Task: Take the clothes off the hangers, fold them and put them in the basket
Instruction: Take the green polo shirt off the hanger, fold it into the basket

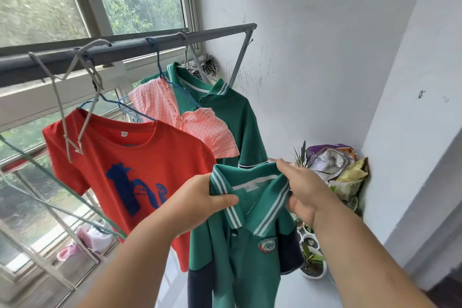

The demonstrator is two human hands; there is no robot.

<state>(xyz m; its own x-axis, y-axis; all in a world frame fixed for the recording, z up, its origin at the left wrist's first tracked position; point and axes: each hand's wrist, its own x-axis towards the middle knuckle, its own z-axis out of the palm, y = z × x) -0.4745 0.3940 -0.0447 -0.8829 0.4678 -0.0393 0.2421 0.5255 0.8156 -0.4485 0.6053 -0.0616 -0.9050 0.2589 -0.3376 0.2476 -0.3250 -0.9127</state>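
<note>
Left hand (200, 202) pinches the striped collar of a green polo shirt (240, 257). Right hand (300, 190) grips the collar's other side. The shirt hangs free below the rail (125, 51). Chest badge (268, 244) has unreadable writing. Hung from the rail: red T-shirt (120, 152) with blue print, pink checked top (160, 105), second green polo (237, 117). Past the rail's right end is a bare wall (325, 57).

Soft daylight enters through the window (75, 2); edges bow with wide-angle distortion, left side slightly blurred.
</note>
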